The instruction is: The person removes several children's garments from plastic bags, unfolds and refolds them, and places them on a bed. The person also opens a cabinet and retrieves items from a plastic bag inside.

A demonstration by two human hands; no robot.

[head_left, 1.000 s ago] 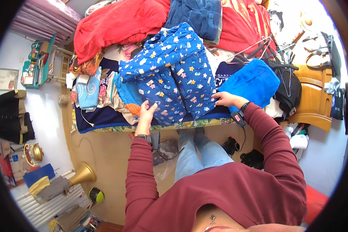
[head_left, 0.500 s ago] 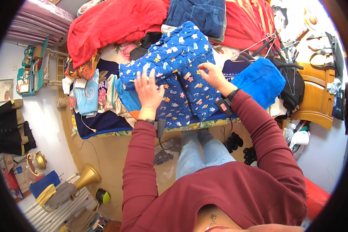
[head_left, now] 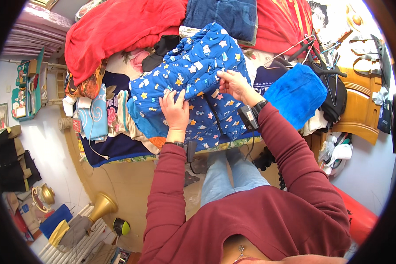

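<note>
A blue padded jacket (head_left: 198,66), printed with stars and small figures, lies partly folded on the bed, its upper part bunched over the lower. A dark zip-like strip (head_left: 214,113) runs down its lower part. My left hand (head_left: 175,111) rests on the fold at the left with fingers spread. At the right of the fold, my right hand (head_left: 236,84) is closed in a pinch on the jacket's fabric. A light-blue cloth (head_left: 141,115) shows from under the jacket's left side.
A bright blue folded cloth (head_left: 297,97) lies to the right, with wire hangers (head_left: 301,48) beyond it. Red blankets (head_left: 127,33) and a dark blue folded cloth (head_left: 222,20) are piled at the back. Folded clothes (head_left: 92,115) lie left; a wooden headboard (head_left: 358,101) stands right.
My right hand has moved slightly left and closed on the fabric. My left hand has come down onto the fold, slightly lower and to the right. The view has shifted a little.
</note>
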